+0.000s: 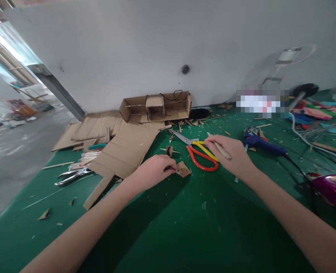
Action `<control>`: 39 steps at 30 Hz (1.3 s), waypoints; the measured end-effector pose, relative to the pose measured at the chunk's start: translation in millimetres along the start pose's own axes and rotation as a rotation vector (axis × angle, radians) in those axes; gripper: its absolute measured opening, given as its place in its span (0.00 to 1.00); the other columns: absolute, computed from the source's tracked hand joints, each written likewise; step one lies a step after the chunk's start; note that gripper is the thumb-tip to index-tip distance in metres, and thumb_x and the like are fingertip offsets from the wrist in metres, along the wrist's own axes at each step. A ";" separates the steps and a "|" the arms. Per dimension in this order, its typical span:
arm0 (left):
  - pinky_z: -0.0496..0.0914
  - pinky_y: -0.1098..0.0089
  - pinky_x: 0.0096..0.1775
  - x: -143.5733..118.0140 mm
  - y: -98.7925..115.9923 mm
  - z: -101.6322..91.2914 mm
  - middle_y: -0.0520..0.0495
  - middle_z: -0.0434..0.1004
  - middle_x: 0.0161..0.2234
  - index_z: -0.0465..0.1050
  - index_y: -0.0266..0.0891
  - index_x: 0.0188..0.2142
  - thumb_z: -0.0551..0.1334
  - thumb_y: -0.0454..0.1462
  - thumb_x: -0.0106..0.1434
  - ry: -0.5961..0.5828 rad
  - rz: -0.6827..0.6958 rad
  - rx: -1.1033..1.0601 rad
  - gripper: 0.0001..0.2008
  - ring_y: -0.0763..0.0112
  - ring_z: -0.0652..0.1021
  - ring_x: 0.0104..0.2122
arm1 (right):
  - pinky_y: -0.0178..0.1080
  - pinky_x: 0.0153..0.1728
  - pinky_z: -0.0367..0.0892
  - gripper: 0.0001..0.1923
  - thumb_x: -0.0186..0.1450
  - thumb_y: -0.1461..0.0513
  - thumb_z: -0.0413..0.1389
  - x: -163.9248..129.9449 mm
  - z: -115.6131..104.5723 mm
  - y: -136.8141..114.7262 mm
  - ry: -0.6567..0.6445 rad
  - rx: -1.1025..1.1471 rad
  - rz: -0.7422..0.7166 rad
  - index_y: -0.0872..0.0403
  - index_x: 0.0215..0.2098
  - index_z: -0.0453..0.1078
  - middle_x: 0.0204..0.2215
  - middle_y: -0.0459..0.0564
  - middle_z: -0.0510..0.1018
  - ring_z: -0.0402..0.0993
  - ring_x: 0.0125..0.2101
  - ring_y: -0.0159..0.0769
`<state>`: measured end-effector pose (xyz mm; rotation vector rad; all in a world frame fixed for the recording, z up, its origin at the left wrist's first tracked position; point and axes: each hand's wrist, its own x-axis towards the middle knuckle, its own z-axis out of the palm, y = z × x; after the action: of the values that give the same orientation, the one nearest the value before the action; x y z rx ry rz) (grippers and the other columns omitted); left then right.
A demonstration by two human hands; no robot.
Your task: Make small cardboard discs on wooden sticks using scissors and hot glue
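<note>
My left hand [153, 172] is closed, its fingertips pinched on a small piece of cardboard [185, 170] low over the green table. Just beyond those fingers sits a small round cardboard piece [169, 151] with a thin stick through it. My right hand [230, 149] grips a slim tool with a pale wooden handle [222, 150]; its working end is too small to make out. Between the hands lies a pair of scissors [197, 148] with one red and one yellow handle, blades pointing away to the left. The right hand is beside the yellow handle.
An open cardboard box frame [133, 112] stands against the white wall. Cardboard sheets [125, 148] and pliers [73, 175] are on the left. A blue glue gun [264, 145], its cord, a magenta device [330, 189] and coloured scraps crowd the right. Cardboard bits litter the table.
</note>
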<state>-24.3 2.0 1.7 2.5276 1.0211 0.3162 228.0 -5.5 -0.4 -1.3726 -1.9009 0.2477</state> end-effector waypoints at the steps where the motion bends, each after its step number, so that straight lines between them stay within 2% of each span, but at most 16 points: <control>1: 0.68 0.68 0.40 -0.3 1.1 -0.9 0.48 0.77 0.37 0.74 0.41 0.35 0.55 0.36 0.63 -0.004 -0.007 -0.002 0.08 0.68 0.75 0.39 | 0.41 0.35 0.66 0.11 0.64 0.57 0.49 5.9 -1.0 7.8 -0.011 -0.077 -0.030 0.52 0.37 0.71 0.35 0.52 0.78 0.74 0.35 0.40; 3: 0.68 0.68 0.41 -0.6 3.5 -2.8 0.49 0.77 0.37 0.74 0.42 0.35 0.55 0.36 0.63 -0.012 -0.016 0.002 0.09 0.68 0.74 0.39 | 0.43 0.37 0.65 0.13 0.64 0.59 0.47 19.2 1.4 21.1 -0.070 -0.160 -0.010 0.53 0.43 0.70 0.38 0.53 0.79 0.74 0.36 0.42; 5: 0.67 0.67 0.40 -0.9 5.5 -4.5 0.49 0.77 0.37 0.74 0.42 0.35 0.54 0.36 0.64 -0.023 -0.016 0.020 0.09 0.68 0.74 0.39 | 0.43 0.37 0.64 0.16 0.64 0.59 0.48 33.1 7.6 29.5 -0.200 -0.171 -0.002 0.53 0.47 0.69 0.40 0.54 0.78 0.74 0.38 0.44; 7: 0.67 0.67 0.39 -1.3 6.7 -5.5 0.49 0.76 0.38 0.74 0.42 0.36 0.53 0.36 0.64 -0.032 -0.009 0.042 0.10 0.68 0.74 0.39 | 0.43 0.35 0.64 0.16 0.63 0.59 0.48 45.0 14.2 32.8 -0.310 -0.167 -0.004 0.52 0.47 0.70 0.40 0.55 0.78 0.74 0.38 0.45; 10: 0.67 0.67 0.39 -1.6 6.8 -5.1 0.48 0.75 0.38 0.73 0.42 0.36 0.52 0.37 0.65 -0.038 -0.011 0.066 0.11 0.67 0.73 0.39 | 0.41 0.33 0.63 0.14 0.63 0.59 0.48 54.8 20.0 32.0 -0.352 -0.147 -0.006 0.51 0.43 0.71 0.37 0.53 0.79 0.74 0.35 0.42; 13: 0.67 0.67 0.39 -1.6 5.2 -2.8 0.48 0.74 0.38 0.72 0.42 0.37 0.52 0.37 0.65 -0.029 -0.024 0.061 0.10 0.68 0.73 0.39 | 0.40 0.30 0.62 0.12 0.62 0.60 0.49 56.4 21.6 30.6 -0.339 -0.130 0.024 0.52 0.41 0.70 0.32 0.52 0.78 0.72 0.31 0.39; 20: 0.66 0.68 0.38 -2.3 5.1 -2.3 0.49 0.75 0.36 0.72 0.42 0.37 0.52 0.35 0.63 -0.004 -0.020 0.051 0.09 0.68 0.74 0.38 | 0.38 0.32 0.63 0.12 0.56 0.63 0.53 58.9 23.9 29.7 -0.264 -0.040 0.031 0.53 0.39 0.67 0.30 0.50 0.74 0.70 0.29 0.36; 24: 0.66 0.68 0.35 -3.3 6.7 -4.0 0.50 0.75 0.35 0.71 0.42 0.37 0.52 0.36 0.63 0.018 -0.035 0.060 0.09 0.69 0.74 0.35 | 0.41 0.36 0.64 0.12 0.58 0.62 0.51 50.6 22.0 19.2 -0.120 0.020 0.002 0.53 0.42 0.64 0.33 0.51 0.72 0.69 0.33 0.37; 27: 0.66 0.68 0.35 -3.3 7.9 -5.4 0.49 0.75 0.35 0.71 0.42 0.37 0.53 0.36 0.63 0.042 -0.030 0.097 0.08 0.68 0.74 0.36 | 0.42 0.39 0.67 0.15 0.58 0.60 0.54 32.6 23.6 2.2 0.036 0.301 0.067 0.52 0.44 0.60 0.36 0.51 0.70 0.71 0.35 0.37; 29: 0.66 0.67 0.36 -2.6 10.9 -7.2 0.48 0.75 0.35 0.70 0.41 0.37 0.53 0.37 0.63 0.094 -0.038 0.111 0.08 0.67 0.74 0.36 | 0.42 0.40 0.69 0.18 0.58 0.59 0.55 16.9 27.2 -12.8 0.067 0.542 0.178 0.49 0.46 0.57 0.41 0.51 0.68 0.73 0.38 0.36; 31: 0.67 0.68 0.34 -1.7 17.2 -9.5 0.48 0.75 0.35 0.70 0.40 0.37 0.54 0.39 0.63 0.188 -0.072 0.052 0.08 0.69 0.74 0.33 | 0.43 0.42 0.70 0.20 0.58 0.59 0.56 1.3 31.9 -28.3 0.047 0.680 0.234 0.48 0.46 0.56 0.43 0.50 0.68 0.74 0.38 0.36; 33: 0.67 0.70 0.32 -1.1 26.1 -11.7 0.49 0.75 0.34 0.69 0.40 0.39 0.56 0.41 0.62 0.274 -0.105 -0.092 0.09 0.72 0.73 0.30 | 0.43 0.42 0.70 0.19 0.58 0.60 0.57 -11.5 36.3 -42.0 0.002 0.758 0.184 0.48 0.46 0.56 0.43 0.50 0.68 0.74 0.39 0.36; 36: 0.68 0.72 0.30 -1.3 39.1 -12.9 0.49 0.75 0.33 0.70 0.40 0.38 0.58 0.41 0.61 0.323 -0.125 -0.284 0.09 0.74 0.73 0.29 | 0.44 0.43 0.71 0.18 0.58 0.62 0.56 -22.5 40.4 -55.8 -0.019 0.741 0.103 0.48 0.45 0.56 0.44 0.51 0.68 0.74 0.42 0.38; 39: 0.69 0.71 0.31 -2.0 44.0 -11.3 0.48 0.75 0.33 0.70 0.39 0.35 0.58 0.40 0.61 0.364 -0.167 -0.370 0.08 0.73 0.74 0.31 | 0.45 0.43 0.71 0.16 0.60 0.63 0.55 -25.5 41.3 -60.7 0.000 0.714 0.040 0.47 0.45 0.57 0.43 0.51 0.70 0.74 0.42 0.38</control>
<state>-2.7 -25.2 31.0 2.0801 1.1698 0.8542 159.3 -41.2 -7.0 -0.9141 -1.5513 0.8512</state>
